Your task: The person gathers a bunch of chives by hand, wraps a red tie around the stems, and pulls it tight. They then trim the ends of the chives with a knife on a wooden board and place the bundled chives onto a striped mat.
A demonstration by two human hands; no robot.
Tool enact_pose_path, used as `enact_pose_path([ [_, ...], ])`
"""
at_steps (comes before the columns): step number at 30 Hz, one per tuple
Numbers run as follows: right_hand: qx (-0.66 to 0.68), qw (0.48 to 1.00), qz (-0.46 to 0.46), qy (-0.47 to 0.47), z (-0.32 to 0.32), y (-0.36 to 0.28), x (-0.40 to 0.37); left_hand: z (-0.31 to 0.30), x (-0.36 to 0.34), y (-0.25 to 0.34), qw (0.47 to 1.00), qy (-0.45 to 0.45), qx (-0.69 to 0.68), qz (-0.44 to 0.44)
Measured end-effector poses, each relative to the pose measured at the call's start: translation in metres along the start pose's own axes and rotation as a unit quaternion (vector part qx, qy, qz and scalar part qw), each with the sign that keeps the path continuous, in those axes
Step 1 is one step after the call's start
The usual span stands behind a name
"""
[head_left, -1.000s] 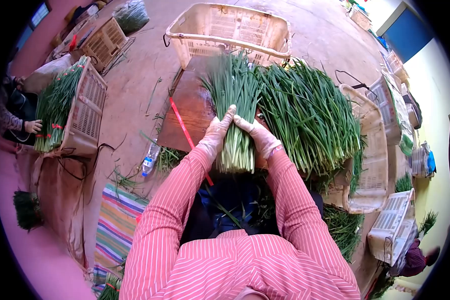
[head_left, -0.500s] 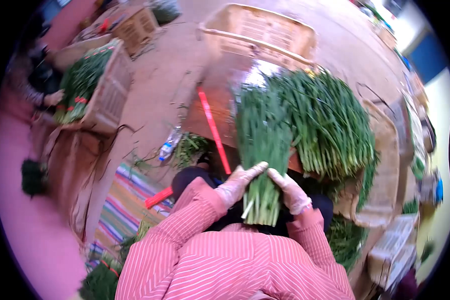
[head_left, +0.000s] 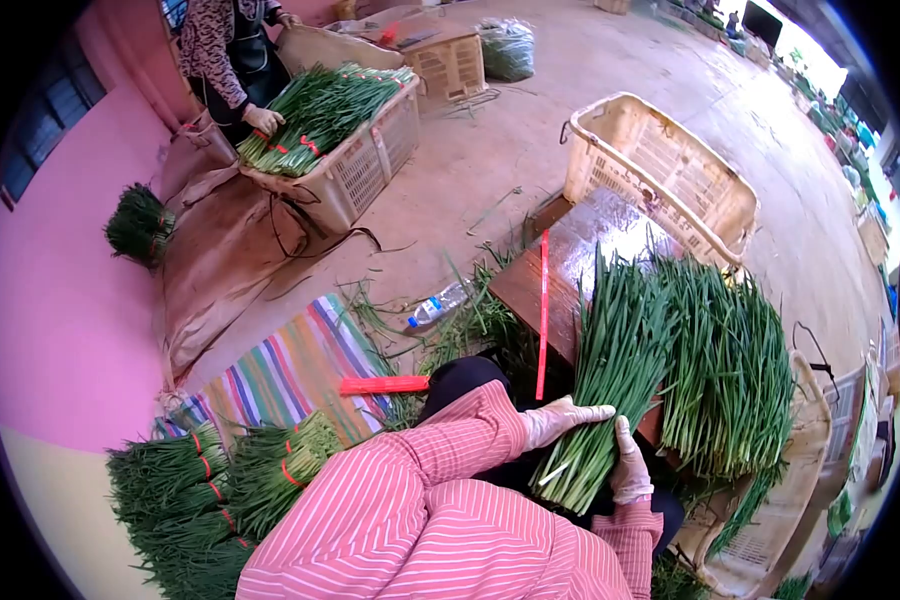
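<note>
A loose bunch of green chives [head_left: 610, 370] lies before me, its pale cut ends toward my lap and its leaves fanning over the table. My left hand [head_left: 562, 424], in a thin whitish glove, grips its left side near the base, fingers partly hidden. On the opposite side my right hand [head_left: 630, 468], gloved alike, clasps the stems with its thumb up. Right of the bunch lies a larger pile of chives [head_left: 727, 375]. A red strip [head_left: 543, 320] rests along the left part of the brown table [head_left: 530, 285], just beyond my left hand.
Tied chive bundles [head_left: 185, 490] and red strips [head_left: 385, 385] lie on a striped mat [head_left: 270, 375]. A plastic bottle [head_left: 437, 306] is on the floor among trimmings. Crates stand ahead [head_left: 660, 165] and right [head_left: 805, 450]. Beside a filled crate [head_left: 365, 180], a co-worker's gloved hand [head_left: 264, 120] touches chives.
My view has turned left, so the table and chives appear farther right and lower. Both hands still hold the bunch, which now slants toward the lower left. The picture is sharper.
</note>
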State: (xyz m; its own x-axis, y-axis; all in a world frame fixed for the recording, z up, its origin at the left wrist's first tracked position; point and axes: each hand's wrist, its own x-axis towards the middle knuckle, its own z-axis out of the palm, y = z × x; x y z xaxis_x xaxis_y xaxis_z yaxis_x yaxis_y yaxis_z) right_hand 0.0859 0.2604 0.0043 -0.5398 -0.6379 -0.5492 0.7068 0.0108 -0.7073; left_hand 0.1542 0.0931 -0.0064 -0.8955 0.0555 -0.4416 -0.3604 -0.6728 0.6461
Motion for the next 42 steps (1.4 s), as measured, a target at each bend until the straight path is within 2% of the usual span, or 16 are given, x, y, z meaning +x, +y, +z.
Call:
enact_pose_path([
  [6, 0.048, 0.998, 0.037, 0.003, -0.005, 0.001, 0.006, 0.0, -0.001, 0.004, 0.999, -0.041, 0.0, 0.004],
  [9, 0.033, 0.999, 0.037, 0.003, -0.008, 0.003, 0.007, 0.005, -0.007, 0.009, 0.999, -0.022, 0.029, 0.014],
  [10, 0.016, 0.999, 0.028, -0.002, -0.009, 0.004, 0.009, -0.003, 0.007, -0.006, 0.998, -0.01, 0.056, 0.031],
  [11, -0.002, 1.0, 0.02, -0.009, -0.01, 0.005, 0.012, -0.011, 0.02, -0.02, 0.998, 0.0, 0.055, 0.032],
  [13, -0.024, 1.0, 0.02, -0.005, -0.015, 0.008, 0.016, -0.003, 0.011, -0.009, 0.998, -0.005, 0.048, 0.04],
  [14, -0.026, 0.999, 0.021, -0.008, -0.013, 0.006, 0.014, 0.002, 0.001, 0.002, 0.998, 0.011, 0.058, 0.013],
  [18, -0.037, 0.999, 0.02, -0.003, -0.01, 0.003, 0.012, -0.002, 0.011, -0.011, 0.998, 0.014, 0.043, 0.039],
  [26, -0.011, 1.0, 0.023, 0.011, -0.014, 0.008, 0.015, -0.005, 0.017, -0.017, 0.999, 0.015, 0.03, 0.04],
  [29, -0.017, 0.999, 0.031, 0.009, -0.018, 0.008, 0.016, -0.004, 0.014, -0.013, 0.998, -0.017, 0.036, 0.058],
  [32, -0.031, 0.999, 0.026, 0.022, -0.012, 0.006, 0.013, -0.01, 0.026, -0.025, 0.998, 0.002, 0.034, 0.06],
  [42, 0.001, 1.0, 0.024, 0.015, -0.01, 0.006, 0.014, 0.005, -0.002, 0.0, 0.999, 0.017, 0.009, 0.035],
])
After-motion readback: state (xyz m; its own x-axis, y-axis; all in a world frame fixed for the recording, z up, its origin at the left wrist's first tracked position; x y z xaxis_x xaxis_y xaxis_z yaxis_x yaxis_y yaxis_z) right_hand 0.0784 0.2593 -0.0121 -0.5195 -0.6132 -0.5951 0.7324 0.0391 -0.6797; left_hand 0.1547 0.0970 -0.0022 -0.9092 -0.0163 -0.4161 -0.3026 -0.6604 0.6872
